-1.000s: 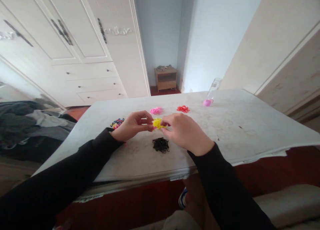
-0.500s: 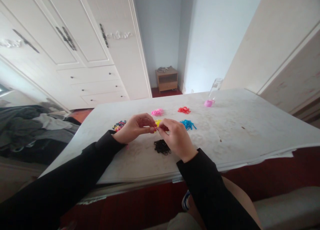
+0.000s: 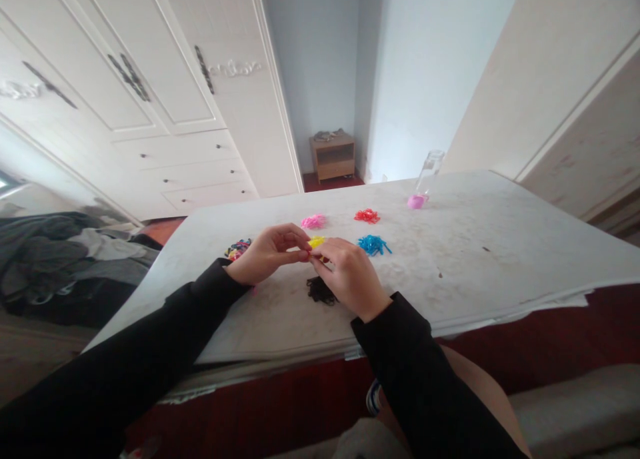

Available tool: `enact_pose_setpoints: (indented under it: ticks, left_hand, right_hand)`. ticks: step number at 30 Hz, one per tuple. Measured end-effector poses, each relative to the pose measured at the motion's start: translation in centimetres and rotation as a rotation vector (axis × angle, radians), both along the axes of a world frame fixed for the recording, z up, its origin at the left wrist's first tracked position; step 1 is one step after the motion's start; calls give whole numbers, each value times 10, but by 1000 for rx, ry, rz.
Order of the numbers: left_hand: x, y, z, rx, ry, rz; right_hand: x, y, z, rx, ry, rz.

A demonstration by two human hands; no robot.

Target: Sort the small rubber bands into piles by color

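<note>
My left hand (image 3: 270, 254) and my right hand (image 3: 353, 276) meet above the table, thumbs and forefingers pinched together. Between the fingertips is a tiny reddish bit that looks like a rubber band; the fingers mostly cover it. Just behind them lies a yellow pile of rubber bands (image 3: 316, 242), partly hidden. A black pile (image 3: 320, 291) sits below my right hand, and a blue pile (image 3: 373, 245) is to its right. Farther back are a pink pile (image 3: 313, 221) and a red pile (image 3: 367, 216). Beside my left wrist, a mixed-colour pile (image 3: 238, 248) is partly covered.
The piles lie on a white, stained tabletop (image 3: 450, 246). Toward its back right stands a clear glass bottle (image 3: 431, 169) with a pink object (image 3: 416, 202) at its base. Dark clothes (image 3: 65, 266) are heaped at the left, before a white wardrobe (image 3: 195, 159).
Both hands stay nearly in place, with my right fingertips shifted slightly left and closer to the left ones. The whole view has tilted a little.
</note>
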State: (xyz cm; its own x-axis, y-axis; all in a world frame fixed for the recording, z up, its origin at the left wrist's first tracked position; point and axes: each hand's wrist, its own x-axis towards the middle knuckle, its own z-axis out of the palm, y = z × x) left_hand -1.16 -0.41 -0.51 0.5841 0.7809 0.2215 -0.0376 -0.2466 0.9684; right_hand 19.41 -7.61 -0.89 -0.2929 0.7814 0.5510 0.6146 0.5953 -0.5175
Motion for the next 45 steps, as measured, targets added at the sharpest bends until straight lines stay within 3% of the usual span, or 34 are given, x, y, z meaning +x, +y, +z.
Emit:
enact_pose_setpoints:
  ticks: [4,9,13,23,32,45]
  left_hand:
    - [2,1,0,38,-44,95]
    - [0,7,1,44,-109,269]
    - [-2,9,1,-23,-88,292]
    - [-5,15,1,-21,-46,357]
    - [-13,25,0,224,139,411]
    - [-2,43,6,551,430,266]
  right_hand:
    - [4,1,2,27,25,-106]
    - [14,4,2,-65,-12,-312]
    - [16,6,3,-105,-122,-356]
    - [10,13,8,-142,-125,-442]
    - [12,9,6,-175,-29,-464]
    - [11,4,2,-174,-39,-424]
